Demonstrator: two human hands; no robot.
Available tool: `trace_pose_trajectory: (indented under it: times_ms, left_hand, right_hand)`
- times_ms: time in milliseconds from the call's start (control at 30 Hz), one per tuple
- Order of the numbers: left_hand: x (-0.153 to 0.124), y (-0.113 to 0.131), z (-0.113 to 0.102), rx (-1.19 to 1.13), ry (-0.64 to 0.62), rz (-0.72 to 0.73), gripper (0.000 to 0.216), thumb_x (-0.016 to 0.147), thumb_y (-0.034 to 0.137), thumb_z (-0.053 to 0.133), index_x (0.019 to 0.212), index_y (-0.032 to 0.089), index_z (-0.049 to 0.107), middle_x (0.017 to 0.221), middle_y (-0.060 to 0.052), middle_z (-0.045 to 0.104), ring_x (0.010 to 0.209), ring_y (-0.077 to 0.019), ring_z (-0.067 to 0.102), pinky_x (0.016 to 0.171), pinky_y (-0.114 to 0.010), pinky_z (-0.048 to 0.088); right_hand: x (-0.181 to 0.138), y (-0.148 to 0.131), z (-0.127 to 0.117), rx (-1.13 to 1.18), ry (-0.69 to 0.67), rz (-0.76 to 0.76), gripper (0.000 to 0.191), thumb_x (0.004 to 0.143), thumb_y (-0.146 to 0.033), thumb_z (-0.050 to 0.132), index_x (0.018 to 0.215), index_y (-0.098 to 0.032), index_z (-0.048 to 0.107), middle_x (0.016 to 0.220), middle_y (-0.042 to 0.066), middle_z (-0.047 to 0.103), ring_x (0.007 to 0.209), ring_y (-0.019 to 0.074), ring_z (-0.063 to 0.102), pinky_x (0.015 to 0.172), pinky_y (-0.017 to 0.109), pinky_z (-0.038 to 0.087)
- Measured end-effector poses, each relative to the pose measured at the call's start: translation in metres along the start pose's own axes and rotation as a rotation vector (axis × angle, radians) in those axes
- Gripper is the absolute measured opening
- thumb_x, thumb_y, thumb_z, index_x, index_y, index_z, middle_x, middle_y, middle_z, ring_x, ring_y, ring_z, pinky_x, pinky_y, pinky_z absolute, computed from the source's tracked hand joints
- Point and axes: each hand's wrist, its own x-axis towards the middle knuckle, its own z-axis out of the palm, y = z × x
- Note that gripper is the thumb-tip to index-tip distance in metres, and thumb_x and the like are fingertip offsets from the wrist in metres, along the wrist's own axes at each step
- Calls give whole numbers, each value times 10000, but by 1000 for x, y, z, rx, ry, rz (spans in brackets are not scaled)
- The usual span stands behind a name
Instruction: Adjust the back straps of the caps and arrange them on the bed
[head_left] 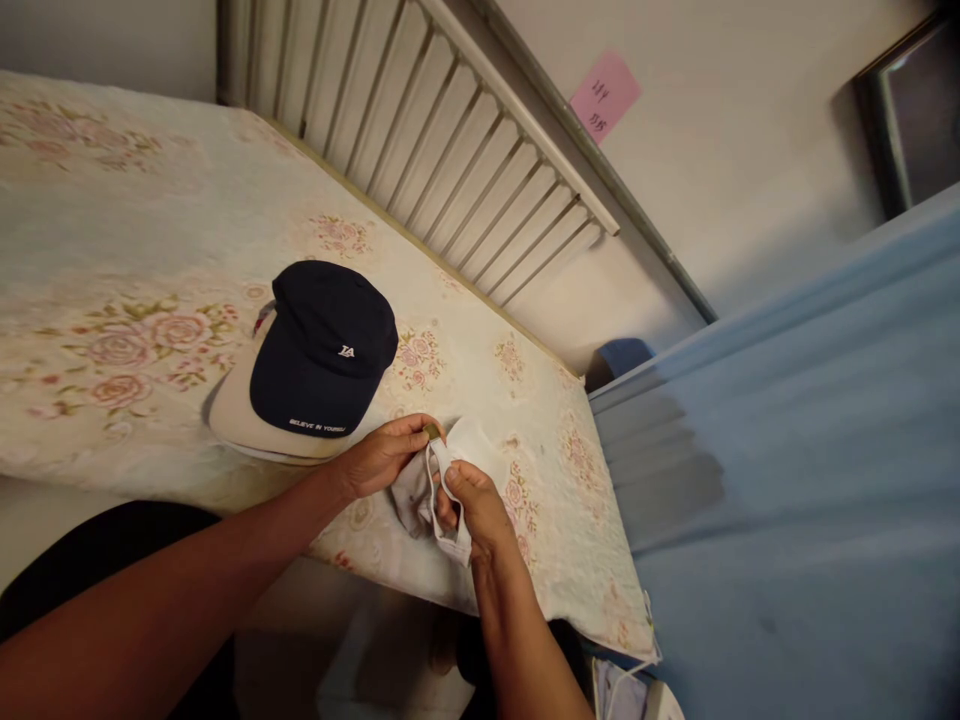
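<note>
A white cap is between my two hands, its back strap and opening turned toward me and its brim pointing away. My left hand pinches the strap end, where a small brownish buckle or tab shows at the fingertips. With the thumb on the strap and the fingers inside the opening, my right hand grips the cap's other side. To the left lies a navy cap with a small white logo and lettering on its brim. It sits on top of a beige cap, which it mostly hides.
A flower-patterned cloth covers the surface under the caps. Beyond its far edge stands a pale slatted rail. A blue curtain hangs at the right, and a pink note is on the wall.
</note>
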Motion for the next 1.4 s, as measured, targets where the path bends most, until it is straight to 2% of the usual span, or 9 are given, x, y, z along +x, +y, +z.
trace_pose_trajectory:
  times_ms: [467, 867, 1100, 1400]
  left_hand:
    - [-1, -2, -1, 8, 20, -29, 184, 791, 280, 675, 905, 147, 617, 795, -18, 621, 693, -121, 587, 675, -243, 435]
    - [-2, 1, 4, 33, 33, -55, 193, 786, 267, 679, 909, 144, 595, 770, -13, 625, 668, -118, 589, 656, -237, 434]
    - [-1, 3, 4, 60, 32, -54, 205, 791, 264, 671, 929, 141, 584, 776, -12, 627, 671, -116, 591, 658, -233, 437]
    - [-1, 2, 3, 87, 23, -72, 208, 790, 261, 674, 934, 144, 580, 782, 0, 625, 668, -105, 594, 655, -228, 446]
  right_hand:
    - [3, 8, 6, 65, 18, 52, 316, 733, -475, 652, 672, -180, 556, 390, -63, 491, 305, 71, 354, 322, 200, 236]
    - [3, 4, 8, 68, 82, 100, 273, 727, -434, 633, 729, -165, 589, 403, -61, 508, 307, 63, 354, 333, 188, 247]
    - [3, -2, 10, 61, 70, 77, 240, 739, -406, 615, 707, -169, 589, 404, -62, 505, 308, 62, 348, 339, 189, 249]
    - [7, 1, 5, 18, 53, 3, 313, 749, -480, 640, 761, -172, 586, 459, -50, 549, 337, 72, 398, 368, 202, 277]
